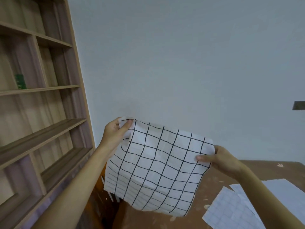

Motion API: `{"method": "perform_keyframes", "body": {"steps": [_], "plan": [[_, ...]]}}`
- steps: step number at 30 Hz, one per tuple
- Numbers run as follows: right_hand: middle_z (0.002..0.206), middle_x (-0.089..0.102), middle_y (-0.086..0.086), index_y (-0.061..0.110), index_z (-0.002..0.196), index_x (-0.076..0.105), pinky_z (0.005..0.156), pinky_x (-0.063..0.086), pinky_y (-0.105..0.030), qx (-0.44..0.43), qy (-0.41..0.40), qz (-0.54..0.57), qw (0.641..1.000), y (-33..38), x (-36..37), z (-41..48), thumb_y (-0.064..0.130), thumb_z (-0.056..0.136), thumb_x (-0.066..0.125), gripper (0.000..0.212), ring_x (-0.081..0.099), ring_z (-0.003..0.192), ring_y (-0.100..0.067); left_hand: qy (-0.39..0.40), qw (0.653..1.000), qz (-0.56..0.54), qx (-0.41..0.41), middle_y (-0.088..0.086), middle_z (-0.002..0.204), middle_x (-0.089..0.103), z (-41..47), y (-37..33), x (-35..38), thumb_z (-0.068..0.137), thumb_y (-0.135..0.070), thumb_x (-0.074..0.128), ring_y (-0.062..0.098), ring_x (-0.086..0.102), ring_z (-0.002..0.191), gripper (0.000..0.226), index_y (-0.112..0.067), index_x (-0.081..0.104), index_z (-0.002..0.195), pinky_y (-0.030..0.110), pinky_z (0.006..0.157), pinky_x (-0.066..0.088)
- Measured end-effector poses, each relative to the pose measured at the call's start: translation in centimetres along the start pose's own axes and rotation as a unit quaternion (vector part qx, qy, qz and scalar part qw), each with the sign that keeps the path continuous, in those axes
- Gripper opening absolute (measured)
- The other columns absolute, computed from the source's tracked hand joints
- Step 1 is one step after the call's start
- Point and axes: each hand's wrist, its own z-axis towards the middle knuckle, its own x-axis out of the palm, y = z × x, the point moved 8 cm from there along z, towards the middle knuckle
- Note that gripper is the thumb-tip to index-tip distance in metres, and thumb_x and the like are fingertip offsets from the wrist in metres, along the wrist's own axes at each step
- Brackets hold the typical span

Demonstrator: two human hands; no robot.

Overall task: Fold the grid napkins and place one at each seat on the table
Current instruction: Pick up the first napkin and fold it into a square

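A white napkin with a black grid (156,164) hangs spread out in the air above the near left corner of the brown table (219,187). My left hand (115,131) pinches its upper left corner. My right hand (222,160) pinches its upper right corner, thumb on the front face. The napkin's lower edge hangs free, slightly rippled. More white grid napkins (231,210) lie flat on the table at the lower right, partly cut off by the frame.
A tall wooden bookshelf (41,113) stands at the left with a green item (20,81) on one shelf. A plain pale wall fills the background. A gap with an orange chair part (99,192) shows between shelf and table.
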Motion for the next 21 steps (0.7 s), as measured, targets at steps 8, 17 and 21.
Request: {"method": "perform_keyframes", "body": {"steps": [8,17,21], "plan": [[0.122,0.07,-0.01,0.004,0.13,0.058,0.093,0.056,-0.038,-0.138,-0.159,0.144,0.967,7.0,-2.9,0.1,0.023,0.077,0.077,0.06,0.067,0.113,-0.028,-0.039,0.995,0.042,0.081,-0.002,0.096,0.079,1.9,-4.0,-2.1,0.093,-0.021,0.07,0.014,0.075,0.091,0.007,-0.019,0.074,0.098,0.028,0.078,0.06],[0.134,0.065,0.001,0.025,0.136,0.056,0.105,0.047,-0.041,0.0,-0.028,0.014,1.0,-2.7,1.9,-1.2,0.031,0.073,0.088,0.071,0.063,0.121,-0.015,-0.153,0.984,0.088,-0.03,0.002,0.098,0.075,3.8,1.2,-4.0,0.094,-0.024,0.068,0.017,0.071,0.09,0.008,-0.019,0.07,0.089,0.026,0.073,0.057],[0.077,0.056,0.003,0.039,0.14,0.045,0.068,0.05,-0.012,-0.024,-0.136,0.037,0.99,-1.6,1.1,-0.9,0.031,0.075,0.084,0.077,0.063,0.069,0.005,-0.063,0.976,0.121,-0.168,0.011,0.135,0.062,3.2,5.6,-3.2,0.09,-0.051,0.068,0.027,0.064,0.11,0.057,-0.011,0.059,0.128,0.038,0.093,0.053]]}}
